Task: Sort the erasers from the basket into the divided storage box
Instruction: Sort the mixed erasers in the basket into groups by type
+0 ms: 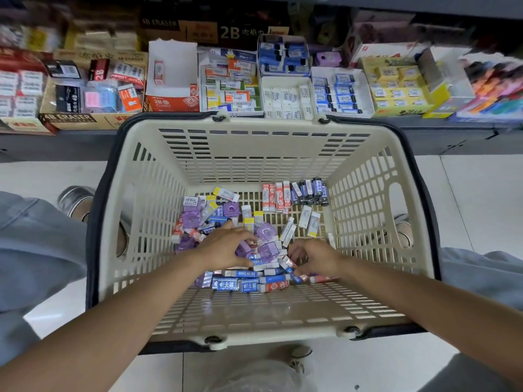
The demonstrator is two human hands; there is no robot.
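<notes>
1. Cream slotted plastic shopping basket (365, 176) with dark handles fills frame centre; mixed pile of small wrapped erasers (249, 239) lies on its floor, densest at centre and toward 9 o'clock
2. Left hand (226, 248) palm-down on the pile, fingers curled toward 3 o'clock around a translucent purple eraser case (244, 248); looks like a grip, thumb contact partly hidden
3. Right hand (315, 257) at 3 o'clock of the pile, fingers bent inward toward 9 o'clock, tips among red-white and blue-white sleeved erasers; cannot tell if it has pinched one
4. Key relation: a second clear purple eraser case (267, 250) sits between the two hands, just beside left fingertips at their 3 o'clock; left hand nearer
5. Flat blue-white sleeved erasers (235, 284) lie at 6 o'clock of both hands, long axes running 9-to-3
6. Row of red and dark blue erasers (294, 193) stands at 1 o'clock against the far wall, apart from both hands
7. Divided white storage box (288, 94) on the shelf at 12 o'clock beyond the basket, compartments partly filled; judged early-to-mid task, many erasers left
</notes>
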